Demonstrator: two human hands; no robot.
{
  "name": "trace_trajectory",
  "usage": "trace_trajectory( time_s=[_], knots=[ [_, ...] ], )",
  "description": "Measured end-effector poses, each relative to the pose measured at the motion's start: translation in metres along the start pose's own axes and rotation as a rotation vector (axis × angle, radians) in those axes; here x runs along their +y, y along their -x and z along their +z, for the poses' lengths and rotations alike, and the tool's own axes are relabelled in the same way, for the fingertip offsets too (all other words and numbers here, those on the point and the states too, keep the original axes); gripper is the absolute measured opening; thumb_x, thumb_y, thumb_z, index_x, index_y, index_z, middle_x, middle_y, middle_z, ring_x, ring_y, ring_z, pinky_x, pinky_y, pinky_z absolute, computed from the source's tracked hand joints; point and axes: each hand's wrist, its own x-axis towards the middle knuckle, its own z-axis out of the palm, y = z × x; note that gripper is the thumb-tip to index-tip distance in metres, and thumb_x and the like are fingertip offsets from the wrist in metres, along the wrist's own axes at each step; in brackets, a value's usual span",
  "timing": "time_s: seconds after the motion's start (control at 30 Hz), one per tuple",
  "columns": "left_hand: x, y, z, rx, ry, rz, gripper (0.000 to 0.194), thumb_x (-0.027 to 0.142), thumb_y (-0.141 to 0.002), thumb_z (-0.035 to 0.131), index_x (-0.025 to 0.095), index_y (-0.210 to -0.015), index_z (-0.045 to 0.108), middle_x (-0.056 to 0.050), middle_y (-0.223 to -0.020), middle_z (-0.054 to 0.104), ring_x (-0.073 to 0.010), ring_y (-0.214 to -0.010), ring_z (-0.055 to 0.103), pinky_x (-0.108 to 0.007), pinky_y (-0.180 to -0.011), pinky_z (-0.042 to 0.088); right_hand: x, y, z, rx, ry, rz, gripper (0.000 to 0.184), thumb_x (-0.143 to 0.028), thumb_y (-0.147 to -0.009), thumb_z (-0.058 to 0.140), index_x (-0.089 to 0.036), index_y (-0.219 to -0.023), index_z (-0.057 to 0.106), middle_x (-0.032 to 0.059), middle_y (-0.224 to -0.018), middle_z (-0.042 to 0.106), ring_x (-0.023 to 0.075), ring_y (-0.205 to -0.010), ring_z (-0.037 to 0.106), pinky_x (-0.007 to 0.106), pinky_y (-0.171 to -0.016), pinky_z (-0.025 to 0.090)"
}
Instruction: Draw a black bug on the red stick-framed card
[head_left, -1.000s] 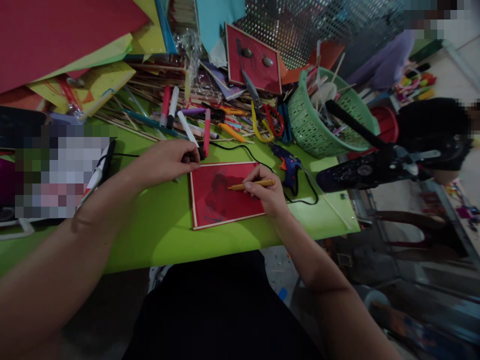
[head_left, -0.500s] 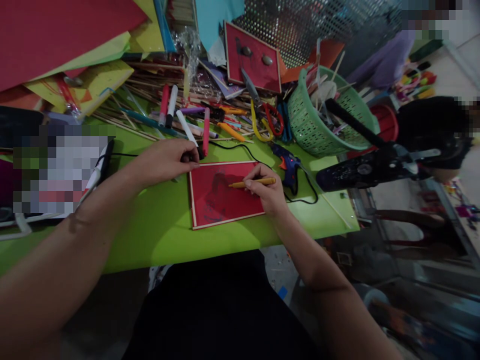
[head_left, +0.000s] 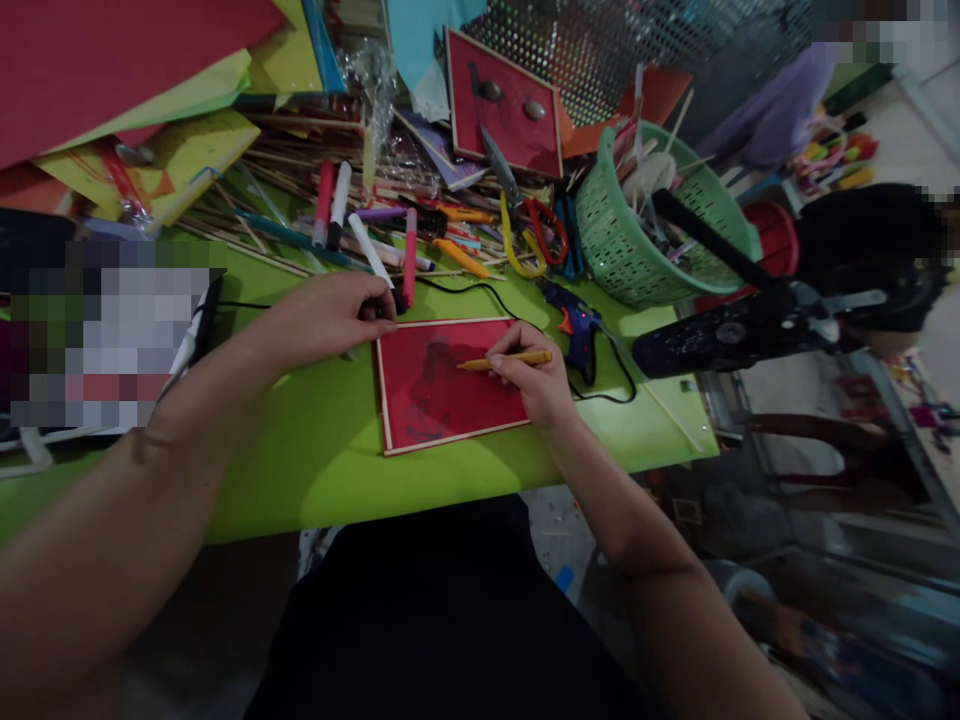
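A red panel with pale stick edging lies on the green table, with dark smudgy markings on its left half. My right hand pinches a yellow-orange marker, its tip over the middle of the panel. Whether the tip touches the surface I cannot tell. At the panel's upper left corner is my left hand, its fingers curled and the fingertips against the corner; what they hold, if anything, is hidden. Just beyond that hand lie a white marker and a pink marker.
A blue glue gun with a black cord lies right of the panel. Behind are scissors, a green basket of odds and ends, thin sticks and a second red panel bearing two stones. A black stand juts in from the right.
The view has shifted slightly, moving the scene a little upward. The marker's tip stays near the same spot over the panel, and my left hand keeps its place at the corner.
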Motion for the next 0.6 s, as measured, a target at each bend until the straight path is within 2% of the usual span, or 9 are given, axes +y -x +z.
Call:
trace_trajectory(
  time_s=[0.23, 0.6],
  knots=[
    [0.0032, 0.0010, -0.0018, -0.009, -0.037, 0.010, 0.025, 0.042, -0.089, 0.068, 0.022, -0.099, 0.076, -0.005, -0.086, 0.074, -0.0222, -0.076, 0.064, -0.036, -0.073, 0.044, -0.0023, -0.0008, 0.0009, 0.001, -0.009, 0.009, 0.023, -0.043, -0.078, 0.084, -0.026, -0.077, 0.068, -0.0046, -0.064, 0.064, 0.0128, -0.056, 0.050, 0.027, -0.052, 0.040],
    [0.0026, 0.0018, -0.0023, -0.002, -0.038, 0.021, 0.024, 0.040, -0.091, 0.069, 0.021, -0.101, 0.078, -0.005, -0.089, 0.076, -0.0227, -0.079, 0.066, -0.035, -0.073, 0.045, -0.0014, 0.0000, 0.0001, 0.002, -0.021, 0.009, 0.026, -0.042, -0.077, 0.087, -0.026, -0.075, 0.067, -0.0048, -0.064, 0.064, 0.0136, -0.058, 0.052, 0.028, -0.054, 0.042]
  ],
)
